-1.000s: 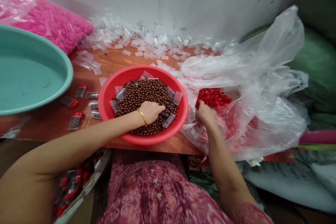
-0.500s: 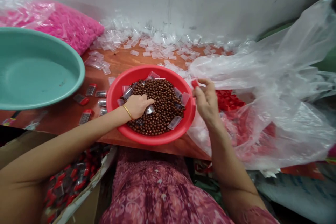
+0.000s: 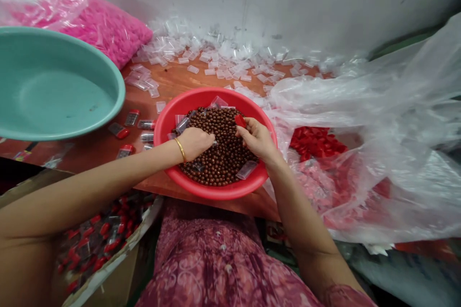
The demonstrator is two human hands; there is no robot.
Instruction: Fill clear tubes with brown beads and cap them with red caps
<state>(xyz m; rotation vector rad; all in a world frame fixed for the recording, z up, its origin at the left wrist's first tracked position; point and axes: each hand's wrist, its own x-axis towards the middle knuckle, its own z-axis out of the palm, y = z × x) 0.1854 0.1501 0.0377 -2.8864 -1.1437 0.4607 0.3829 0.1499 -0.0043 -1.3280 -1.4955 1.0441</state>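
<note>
A red basin (image 3: 215,193) holds a heap of small round brown balls (image 3: 216,172). My left hand (image 3: 196,144), a gold bangle at its wrist, is closed at the middle of the heap. Only the tip of a clear plastic case (image 3: 215,143) peeks out past its fingers. Over the basin's right side, my right hand (image 3: 257,138) pinches a red cap (image 3: 239,121) between thumb and fingers. Several clear empty cases, one of them a clear case (image 3: 247,170) at the right, lie on the balls along the rim.
Left stands a teal basin (image 3: 61,86), with a bag of pink pieces (image 3: 104,24) behind. Filled, red-capped cases (image 3: 125,150) lie nearby; a carton (image 3: 108,273) below holds many more. Clear cases (image 3: 226,64) spread along the wall. Red caps (image 3: 317,143) fill a plastic bag (image 3: 396,115) at right.
My right hand has carried the red cap leftward from outside the rim to above the balls. My left hand has closed over the clear case, hiding most of it. The view has shifted slightly.
</note>
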